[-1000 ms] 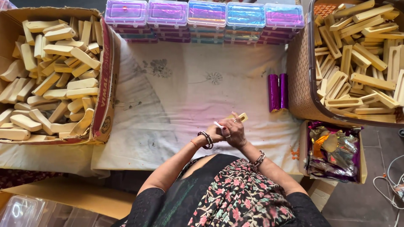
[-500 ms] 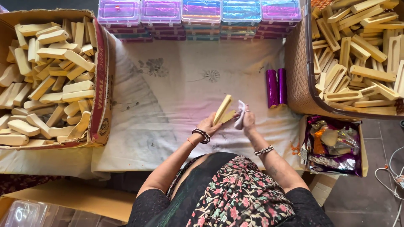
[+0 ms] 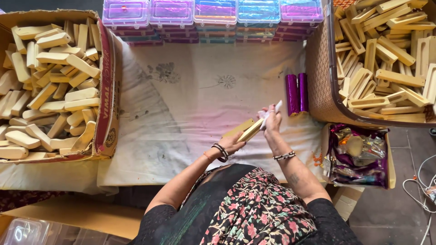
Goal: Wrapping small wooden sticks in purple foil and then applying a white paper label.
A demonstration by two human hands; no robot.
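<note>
My left hand [image 3: 232, 142] holds a flat tan wooden piece [image 3: 245, 129] by its near end, tilted up and to the right over the white cloth [image 3: 181, 100]. My right hand [image 3: 271, 122] grips a small white cloth or wipe [image 3: 271, 111] and presses it against the far end of that wooden piece. Both wrists wear dark bead bracelets. Two shiny purple tubes [image 3: 296, 93] lie side by side on the cloth just right of my right hand.
A cardboard box [image 3: 106, 86] full of several pale wooden pieces stands at the left. A woven basket [image 3: 320, 86] with more such pieces is at the right. Clear plastic boxes [image 3: 213, 16] line the far edge. A small box of purple wrappers [image 3: 359, 156] sits at lower right.
My hands have risen from close to my body and spread. The wooden piece has turned from end-on to a long slant, and the white cloth has come up at its far end.
</note>
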